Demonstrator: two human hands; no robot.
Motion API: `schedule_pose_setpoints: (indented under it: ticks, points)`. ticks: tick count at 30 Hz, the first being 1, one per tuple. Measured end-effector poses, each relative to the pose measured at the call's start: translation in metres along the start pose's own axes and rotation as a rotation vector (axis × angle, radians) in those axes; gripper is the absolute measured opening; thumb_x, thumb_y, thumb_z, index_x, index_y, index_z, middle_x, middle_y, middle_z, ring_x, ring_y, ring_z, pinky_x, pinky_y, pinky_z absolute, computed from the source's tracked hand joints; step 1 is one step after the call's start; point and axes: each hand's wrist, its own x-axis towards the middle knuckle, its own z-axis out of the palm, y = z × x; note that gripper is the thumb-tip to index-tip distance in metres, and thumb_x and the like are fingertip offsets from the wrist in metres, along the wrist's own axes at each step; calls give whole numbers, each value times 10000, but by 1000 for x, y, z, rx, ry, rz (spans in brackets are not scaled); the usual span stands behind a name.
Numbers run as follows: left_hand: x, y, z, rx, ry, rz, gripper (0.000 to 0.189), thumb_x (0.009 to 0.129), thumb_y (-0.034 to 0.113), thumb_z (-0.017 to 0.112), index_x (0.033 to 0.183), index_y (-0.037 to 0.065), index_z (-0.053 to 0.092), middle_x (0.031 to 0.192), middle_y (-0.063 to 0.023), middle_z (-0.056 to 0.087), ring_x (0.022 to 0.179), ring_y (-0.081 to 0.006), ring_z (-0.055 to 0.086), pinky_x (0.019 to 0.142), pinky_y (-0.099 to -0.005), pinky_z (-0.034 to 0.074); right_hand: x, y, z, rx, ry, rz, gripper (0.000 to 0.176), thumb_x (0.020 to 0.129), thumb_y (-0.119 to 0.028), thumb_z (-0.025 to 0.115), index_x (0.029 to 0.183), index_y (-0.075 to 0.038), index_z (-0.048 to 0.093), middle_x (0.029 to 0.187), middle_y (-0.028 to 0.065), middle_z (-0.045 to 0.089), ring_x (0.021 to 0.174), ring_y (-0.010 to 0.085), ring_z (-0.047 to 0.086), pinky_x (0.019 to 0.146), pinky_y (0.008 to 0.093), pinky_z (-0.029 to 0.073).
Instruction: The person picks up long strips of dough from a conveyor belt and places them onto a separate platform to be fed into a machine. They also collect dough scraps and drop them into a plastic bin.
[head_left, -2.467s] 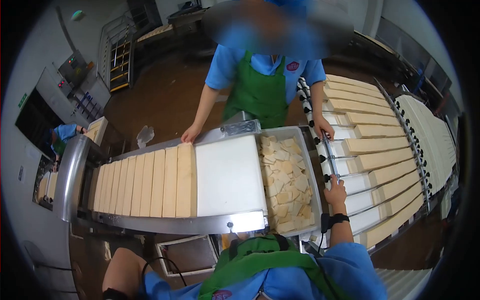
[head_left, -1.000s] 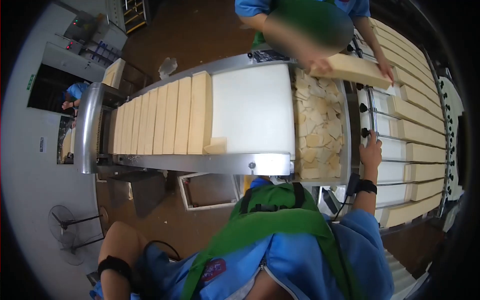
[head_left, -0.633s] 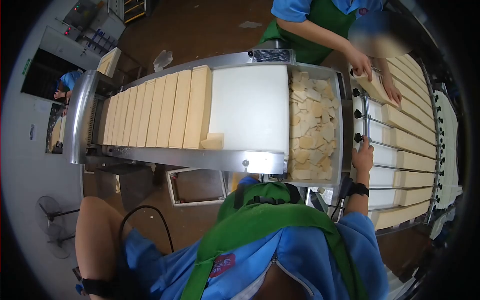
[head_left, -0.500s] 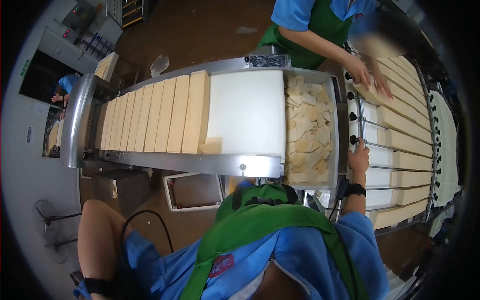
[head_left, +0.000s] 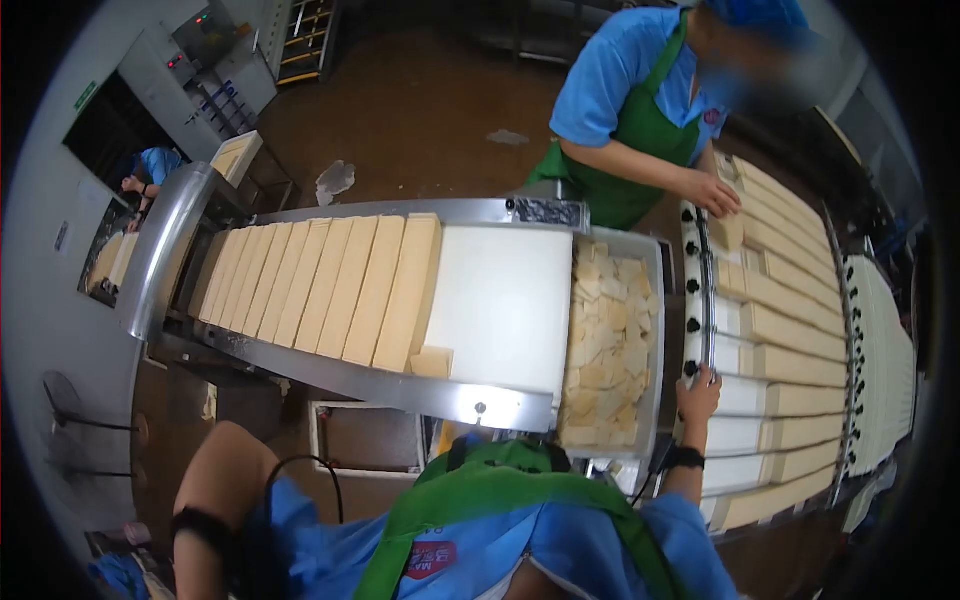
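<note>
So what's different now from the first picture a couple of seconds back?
The co-worker's hand has left the row of slabs; a long slab was carried right, over the crate of scraps, to the rack, and the hand is at its end. A small offcut has appeared beside the row. Your right hand stayed at the metal rail.

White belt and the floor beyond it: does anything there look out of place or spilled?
A small loose piece sits on the white belt beside the last long block, breaking the neat row. Beyond, whitish patches mark the brown floor; whether spill or scraps, I cannot tell.
</note>
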Motion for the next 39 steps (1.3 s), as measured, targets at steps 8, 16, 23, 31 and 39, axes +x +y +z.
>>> schedule_pose_setpoints:
  ticks: [8, 16, 23, 31, 39]
  points:
    - [-314, -126, 163, 258, 459, -1750, 459, 880, 216, 580, 1252, -37, 484, 1143, -147, 588, 1001, -262, 575, 856, -367, 475, -7, -132, 15, 281, -87, -474, 603, 682, -312, 709, 1215, -97, 526, 1277, 245, 436, 1198, 406, 384, 979, 482, 332]
    - [-285, -136, 207, 236, 191, -2078, 747, 791, 333, 666, 1310, -80, 322, 1200, -383, 378, 1130, -471, 375, 953, -517, 352, -53, -342, 62, 209, -370, -785, 679, 787, -401, 608, 1320, -34, 404, 1400, 212, 306, 1284, 369, 280, 1061, 497, 205]
    - [-295, -142, 219, 118, 323, -1995, 764, 778, 283, 679, 1298, -94, 264, 1189, -378, 346, 1002, -474, 459, 868, -483, 420, -65, -483, 76, 199, -246, -914, 628, 881, -471, 475, 1391, -127, 346, 1464, 209, 226, 1179, 362, 423, 955, 449, 382]
    - [-309, -155, 231, 138, 223, -1980, 778, 769, 312, 687, 1260, -111, 256, 1167, -378, 345, 909, -488, 507, 801, -482, 462, -52, -542, 57, 266, -502, -783, 657, 841, -507, 504, 1385, -169, 359, 1453, 198, 232, 1188, 358, 437, 933, 421, 434]
    - [-299, -190, 216, 82, -167, -1758, 760, 726, 370, 722, 1206, -94, 358, 1095, -335, 455, 935, -493, 512, 815, -488, 447, 1, -442, 14, 246, -586, -167, 732, 734, -460, 602, 1295, -38, 393, 1278, 211, 353, 1140, 393, 443, 920, 449, 414]
